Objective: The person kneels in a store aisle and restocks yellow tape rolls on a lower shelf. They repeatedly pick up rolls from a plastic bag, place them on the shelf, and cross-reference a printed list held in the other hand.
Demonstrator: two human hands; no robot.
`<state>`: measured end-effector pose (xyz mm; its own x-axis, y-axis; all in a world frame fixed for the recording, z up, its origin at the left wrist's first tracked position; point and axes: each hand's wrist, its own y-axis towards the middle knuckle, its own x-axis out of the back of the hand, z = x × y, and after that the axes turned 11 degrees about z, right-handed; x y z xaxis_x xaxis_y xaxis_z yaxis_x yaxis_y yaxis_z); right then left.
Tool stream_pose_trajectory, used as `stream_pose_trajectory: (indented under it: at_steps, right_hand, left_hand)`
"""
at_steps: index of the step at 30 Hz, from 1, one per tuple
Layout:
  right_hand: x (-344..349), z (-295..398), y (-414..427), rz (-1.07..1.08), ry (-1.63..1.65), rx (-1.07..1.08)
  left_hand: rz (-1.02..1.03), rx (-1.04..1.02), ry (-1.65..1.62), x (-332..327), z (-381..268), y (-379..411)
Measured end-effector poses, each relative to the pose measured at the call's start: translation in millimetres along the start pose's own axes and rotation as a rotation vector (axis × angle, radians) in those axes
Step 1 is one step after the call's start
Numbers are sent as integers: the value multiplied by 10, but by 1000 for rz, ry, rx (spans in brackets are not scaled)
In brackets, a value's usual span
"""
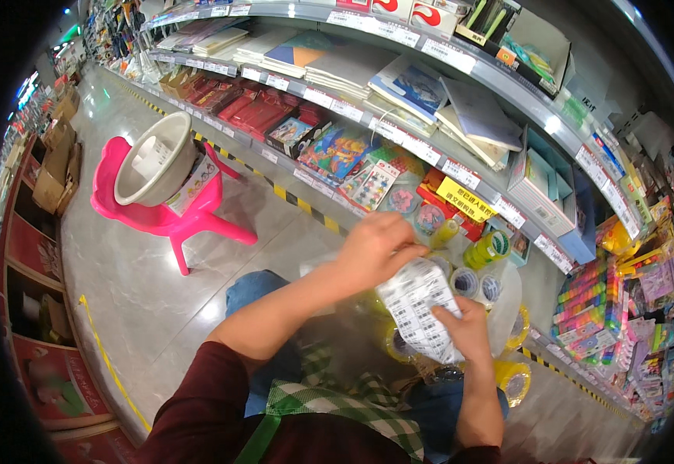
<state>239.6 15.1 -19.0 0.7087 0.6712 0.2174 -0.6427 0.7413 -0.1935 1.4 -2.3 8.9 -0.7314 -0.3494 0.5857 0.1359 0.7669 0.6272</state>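
My right hand (467,327) grips the lower right edge of a sheet of printed barcode labels (421,307), its thumb lying on the face. At the sheet's upper left corner is my left hand (380,246), fingers bent and pinched together; whether a label is between them cannot be told. Behind and beside the sheet are several rolls of adhesive tape, among them a green-yellow stack (487,249), a clear roll (465,282) and a yellow roll (512,383) lower right. Some rolls are partly hidden by the sheet and my hands.
A pink plastic chair (197,223) at left holds a pale plastic basin (157,165). Shelves with price rails (337,104) curve across the front, bearing notebooks (342,66) and stationery. Colourful marker packs (586,307) hang at right; a cardboard box (52,182) stands far left.
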Motion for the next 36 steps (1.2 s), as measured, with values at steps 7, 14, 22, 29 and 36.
stream_pose_trajectory:
  at_steps: [7,14,22,29,36]
  right_hand:
    - [35,24,-68,-111,637,141]
    - [-425,-30,-382,510,310,-76]
    - [-657,-1353,-420,832,-437,-261]
    - [-623,-1528,-398,1258,-1044,-597]
    - [-21,-770,115,655,350,51]
  left_hand:
    - [908,636,-1163,-103,111,-392]
    - [135,635,-2092,76,339,-208]
    - [-89,365,-1971,586,640,-197]
    - [-129,395,-1361,636,351,-149]
    - [370,301,-1176,208,-90,-274]
